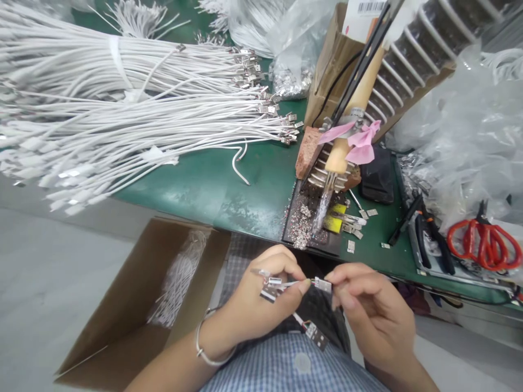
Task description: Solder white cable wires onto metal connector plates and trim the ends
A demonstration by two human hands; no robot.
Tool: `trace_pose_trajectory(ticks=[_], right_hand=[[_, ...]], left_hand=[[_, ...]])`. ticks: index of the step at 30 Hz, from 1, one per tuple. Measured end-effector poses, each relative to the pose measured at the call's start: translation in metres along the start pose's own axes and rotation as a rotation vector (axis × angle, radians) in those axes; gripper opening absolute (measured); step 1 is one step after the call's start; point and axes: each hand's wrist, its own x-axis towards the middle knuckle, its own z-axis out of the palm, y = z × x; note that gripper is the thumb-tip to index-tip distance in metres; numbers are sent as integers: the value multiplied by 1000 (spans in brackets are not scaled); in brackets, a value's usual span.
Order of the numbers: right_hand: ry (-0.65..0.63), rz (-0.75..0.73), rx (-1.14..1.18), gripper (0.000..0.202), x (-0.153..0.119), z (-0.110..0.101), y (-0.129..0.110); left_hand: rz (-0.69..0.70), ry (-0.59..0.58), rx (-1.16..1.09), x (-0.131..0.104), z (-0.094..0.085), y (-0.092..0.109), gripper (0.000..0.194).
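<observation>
The left hand (261, 296) pinches a slim white cable (289, 283), the right hand (378, 305) its silver rectangular connector (322, 284) — close two-handed handling, calling for light, steady pressure.

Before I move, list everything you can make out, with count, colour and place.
Table: one, green, across middle
Cables: many, white, upper left
Plastic bags: several, clear, top and right
Cardboard boxes: two, brown, lower left, top centre
Soldering iron: one, wooden-handled, centre right
Metal coil: one, silver, upper right
Brick: one, reddish, beside iron
Yellow pad: one, below iron
Loose connectors: several, silver, near pad
Pliers: one, black-orange, right
Scissors: one, red-handled, far right
Held connector: one, silver, between hands
Bracelet: one, silver, left wrist
Hands: two, bare, left and right, lower centre
</observation>
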Motion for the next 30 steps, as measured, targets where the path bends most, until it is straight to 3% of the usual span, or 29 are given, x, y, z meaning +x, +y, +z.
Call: trace_pose_trajectory(ticks=[4,10,12,16,21,27,30], right_hand=[[-35,25,53,15,-2,-2,-5],[-276,-67,-85,18,8,0,-11],[-304,-94,-89,14,13,5,-13],[-269,-92,-46,6,17,11,-13],[-175,-52,4,8,14,6,-7],[-144,-12,114,4,11,5,-1],[-146,16,184,3,11,6,3]], left_hand=[[-86,-83,35,-6,2,1,19],[-137,-216,28,-14,10,-6,16],[-138,-245,-7,-15,12,-8,15],[-123,-285,-57,-14,12,-4,21],[-199,-360,-104,-11,5,8,24],[-159,-324,-157,-11,4,9,34],[-93,-297,-55,-10,3,8,30]])
